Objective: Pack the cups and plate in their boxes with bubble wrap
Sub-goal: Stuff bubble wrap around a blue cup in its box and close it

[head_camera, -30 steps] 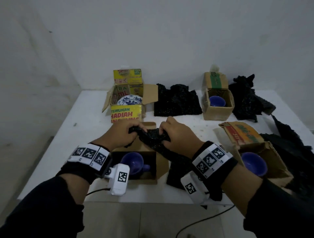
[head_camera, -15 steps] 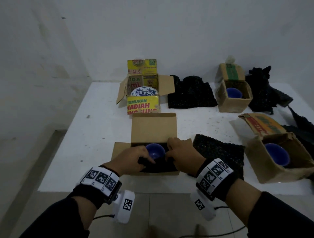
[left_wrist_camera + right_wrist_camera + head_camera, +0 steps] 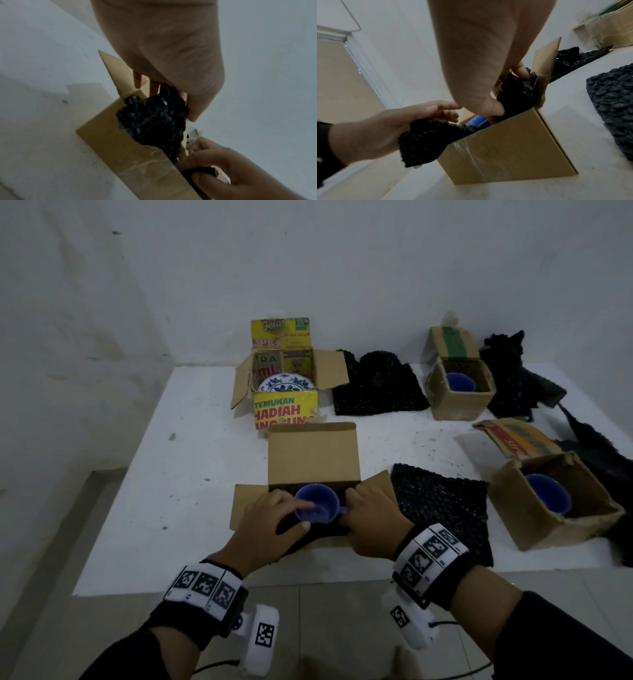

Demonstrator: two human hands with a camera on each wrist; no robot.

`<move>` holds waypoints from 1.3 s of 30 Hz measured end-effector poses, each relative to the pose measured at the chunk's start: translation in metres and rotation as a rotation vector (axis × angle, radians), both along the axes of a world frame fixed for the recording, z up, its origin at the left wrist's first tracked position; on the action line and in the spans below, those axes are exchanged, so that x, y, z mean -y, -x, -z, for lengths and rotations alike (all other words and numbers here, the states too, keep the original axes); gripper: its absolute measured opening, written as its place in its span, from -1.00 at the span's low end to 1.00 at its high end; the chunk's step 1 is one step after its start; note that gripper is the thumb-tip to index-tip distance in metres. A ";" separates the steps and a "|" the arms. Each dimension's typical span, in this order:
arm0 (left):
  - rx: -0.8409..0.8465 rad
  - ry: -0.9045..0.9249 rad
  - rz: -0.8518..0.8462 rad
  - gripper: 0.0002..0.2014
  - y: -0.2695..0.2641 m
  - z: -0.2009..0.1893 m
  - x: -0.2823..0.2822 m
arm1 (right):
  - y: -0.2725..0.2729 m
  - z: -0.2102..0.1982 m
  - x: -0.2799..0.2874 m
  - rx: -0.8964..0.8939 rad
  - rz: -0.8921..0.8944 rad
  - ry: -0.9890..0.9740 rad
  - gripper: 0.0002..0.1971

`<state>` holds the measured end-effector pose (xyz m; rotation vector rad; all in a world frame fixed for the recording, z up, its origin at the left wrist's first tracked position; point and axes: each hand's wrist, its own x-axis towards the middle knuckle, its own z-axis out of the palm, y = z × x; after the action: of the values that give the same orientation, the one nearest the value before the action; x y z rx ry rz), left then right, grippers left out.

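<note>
A blue cup (image 3: 317, 506) stands in the open brown box (image 3: 313, 453) at the table's near edge, with black bubble wrap (image 3: 318, 534) round it and hanging over the front wall. My left hand (image 3: 270, 518) is at the cup's left, holding the wrap (image 3: 154, 121) between thumb and fingers, with the index finger over the cup's mouth. On the right side of the box my right hand (image 3: 371, 518) reaches in, its fingers curled on the wrap (image 3: 518, 92). The wrist views show the box (image 3: 505, 148) from below; only a sliver of the cup (image 3: 476, 121) shows there.
A spare sheet of bubble wrap (image 3: 442, 505) lies flat just right of the box. Farther right is a box with a blue cup (image 3: 548, 505); another (image 3: 459, 395) is at the back. The yellow box (image 3: 284, 409) holds the patterned plate (image 3: 286, 383). Black wrap heaps (image 3: 376, 385) lie behind.
A second ago both hands held the bunched wrap above the box. They have since come down, and the wrap now sits inside the box round the cup.
</note>
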<state>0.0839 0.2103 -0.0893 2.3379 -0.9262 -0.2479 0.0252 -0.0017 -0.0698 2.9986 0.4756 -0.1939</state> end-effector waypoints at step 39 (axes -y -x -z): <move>-0.866 0.610 -0.531 -0.46 0.023 0.000 -0.003 | 0.014 0.026 -0.067 -0.054 0.103 -0.446 -0.17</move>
<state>0.0608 0.2130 -0.0895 1.5634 0.0624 -0.5886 0.0108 0.0648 -0.0958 3.4661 0.4155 -0.2009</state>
